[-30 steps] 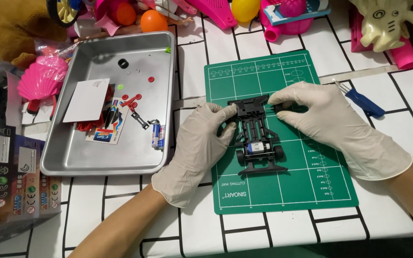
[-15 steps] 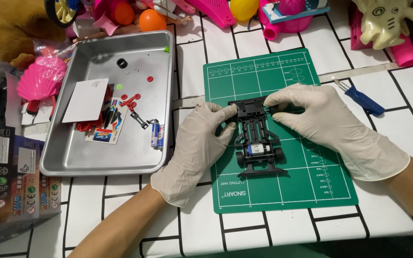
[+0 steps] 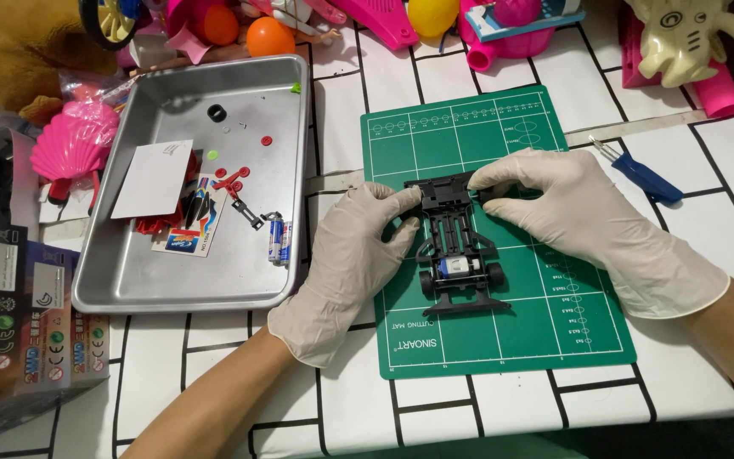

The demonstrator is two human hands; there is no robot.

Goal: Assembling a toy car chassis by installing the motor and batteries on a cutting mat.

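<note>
Toy car chassis [image 3: 456,251]: long axis vertical in frame, on green mat [image 3: 503,340]; left hand [image 3: 350,255] and right hand [image 3: 588,212] pinch its upper end

The left hand [image 3: 346,263] is sliding a little toward the near side of the green cutting mat [image 3: 554,340], its fingertips staying on the left of the black toy car chassis [image 3: 456,246]. The right hand [image 3: 592,217] is shifting slightly left, fingers pressing along the chassis's far end.
</note>
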